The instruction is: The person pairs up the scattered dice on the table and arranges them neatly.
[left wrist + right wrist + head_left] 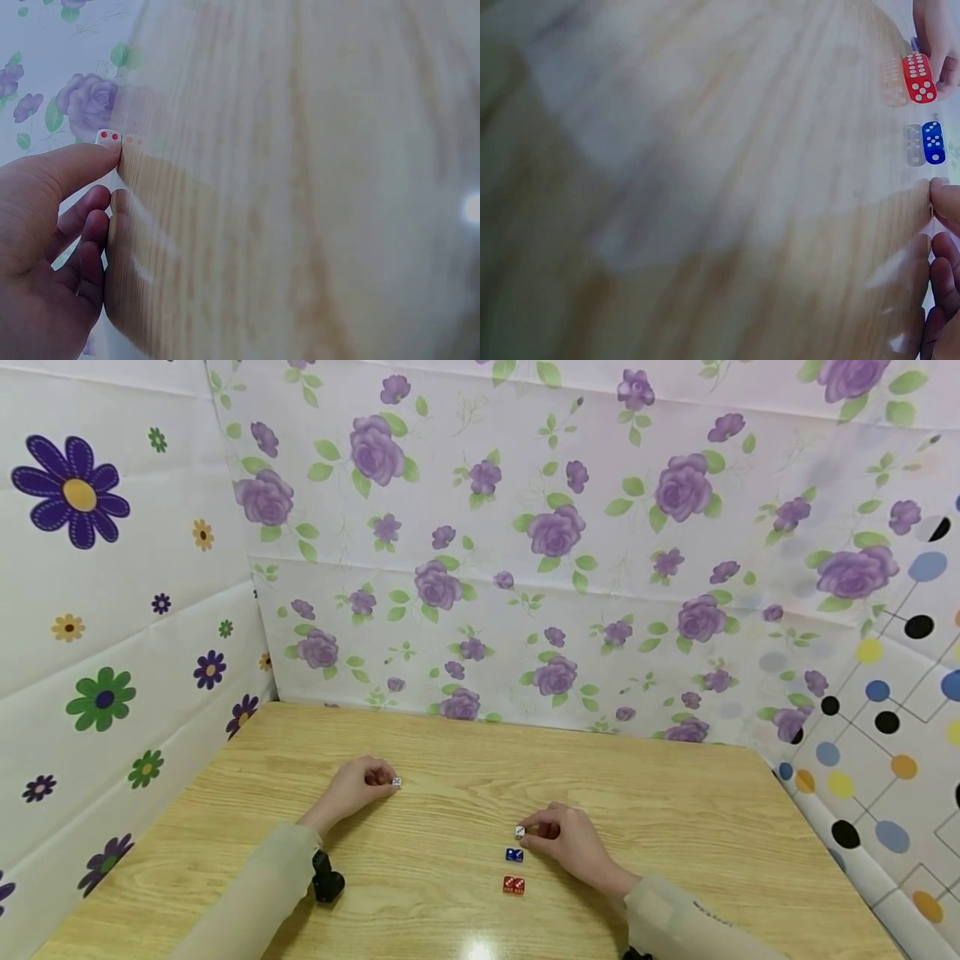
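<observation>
In the head view my left hand (360, 789) lies on its side on the table and pinches a small white die (397, 782) at its fingertips. Red pips show on that die (109, 138) in the left wrist view, just past the thumb. Nearer to me and further right, my right hand (566, 839) holds another white die (520, 832) between thumb and fingertip. Just below it sit two blue dice (514, 855) side by side. Two red dice (513, 885) stand closer still. In the right wrist view the right hand (945, 281) is partly cut off.
The glossy wooden table (450, 810) reflects a bright spot at its front. Flowered cloth (555, 535) hangs behind it, with another patterned cloth (105, 693) on the left and a dotted one (892, 760) on the right. Each wrist wears a black strap device (327, 881).
</observation>
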`<state>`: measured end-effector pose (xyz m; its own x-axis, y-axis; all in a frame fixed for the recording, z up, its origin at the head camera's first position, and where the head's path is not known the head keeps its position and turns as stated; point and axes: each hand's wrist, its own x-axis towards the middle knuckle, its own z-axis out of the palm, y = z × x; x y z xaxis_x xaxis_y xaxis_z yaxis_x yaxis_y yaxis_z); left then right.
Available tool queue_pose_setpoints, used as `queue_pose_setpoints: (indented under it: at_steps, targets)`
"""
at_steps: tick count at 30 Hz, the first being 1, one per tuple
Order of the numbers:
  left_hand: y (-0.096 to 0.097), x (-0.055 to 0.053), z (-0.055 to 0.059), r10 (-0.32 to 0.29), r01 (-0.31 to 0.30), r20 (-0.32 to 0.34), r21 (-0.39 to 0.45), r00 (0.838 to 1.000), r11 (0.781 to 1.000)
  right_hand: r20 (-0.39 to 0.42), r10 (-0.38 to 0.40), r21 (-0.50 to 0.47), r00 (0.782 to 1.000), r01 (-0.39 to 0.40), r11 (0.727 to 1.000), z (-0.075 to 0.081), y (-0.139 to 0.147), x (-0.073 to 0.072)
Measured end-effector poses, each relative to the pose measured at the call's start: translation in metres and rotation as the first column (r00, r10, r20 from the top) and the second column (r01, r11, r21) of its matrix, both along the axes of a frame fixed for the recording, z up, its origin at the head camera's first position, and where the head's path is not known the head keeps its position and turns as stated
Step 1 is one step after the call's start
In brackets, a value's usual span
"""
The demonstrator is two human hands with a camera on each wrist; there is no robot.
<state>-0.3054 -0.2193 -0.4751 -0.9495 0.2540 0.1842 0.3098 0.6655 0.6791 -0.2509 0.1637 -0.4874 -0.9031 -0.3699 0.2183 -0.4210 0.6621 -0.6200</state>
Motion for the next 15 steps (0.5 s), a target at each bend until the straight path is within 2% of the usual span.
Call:
queue_pose_setpoints:
  at_steps: [15]
  targets:
    - [0.0008, 0.0007, -0.0007, -0.005, 0.005, 0.012, 0.004, 1.000, 1.000, 0.022, -0.018, -0.007, 1.000, 0.018, 1.000, -0.0003, 0.0005, 0.0003]
